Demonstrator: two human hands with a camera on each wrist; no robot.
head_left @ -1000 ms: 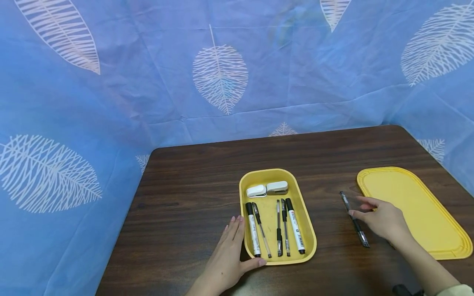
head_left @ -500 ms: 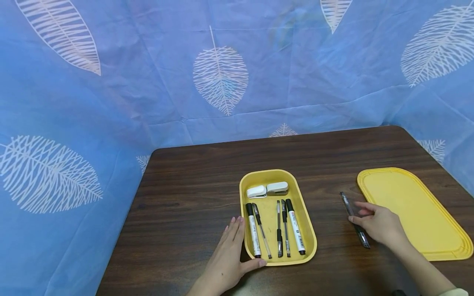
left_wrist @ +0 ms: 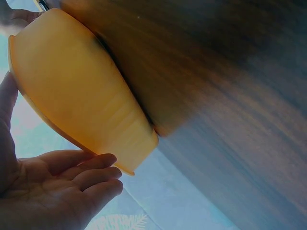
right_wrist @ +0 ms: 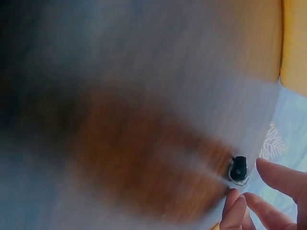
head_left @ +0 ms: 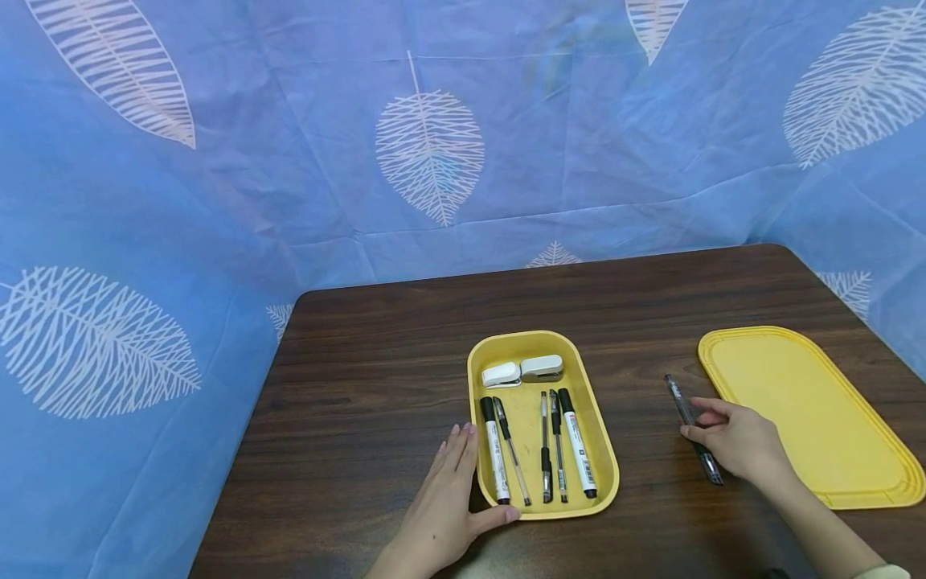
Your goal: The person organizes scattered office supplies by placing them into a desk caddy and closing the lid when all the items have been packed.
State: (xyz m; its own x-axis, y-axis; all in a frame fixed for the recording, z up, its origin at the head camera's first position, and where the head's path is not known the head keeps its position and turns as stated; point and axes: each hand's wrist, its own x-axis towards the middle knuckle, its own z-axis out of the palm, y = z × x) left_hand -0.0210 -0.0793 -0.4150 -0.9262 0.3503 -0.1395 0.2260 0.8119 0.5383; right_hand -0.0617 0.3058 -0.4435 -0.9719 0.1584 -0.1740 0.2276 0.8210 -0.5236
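In the head view a yellow plastic tray holds two white staplers, two white markers with black caps and several black gel pens. My left hand rests against the tray's left side with straight fingers, its thumb on the near rim. In the left wrist view those fingers touch the tray's outer wall. Right of the tray, a black gel pen lies on the table. My right hand is over it, thumb and fingers on either side; the right wrist view shows a gap between them around the pen's end.
A flat yellow lid lies at the right of the dark wooden table, partly behind my right hand and forearm. A blue leaf-patterned cloth hangs behind and beside the table.
My right hand has come slightly nearer along the pen, its thumb tip now lower and across the pen. My left hand and the tray have stayed in place.
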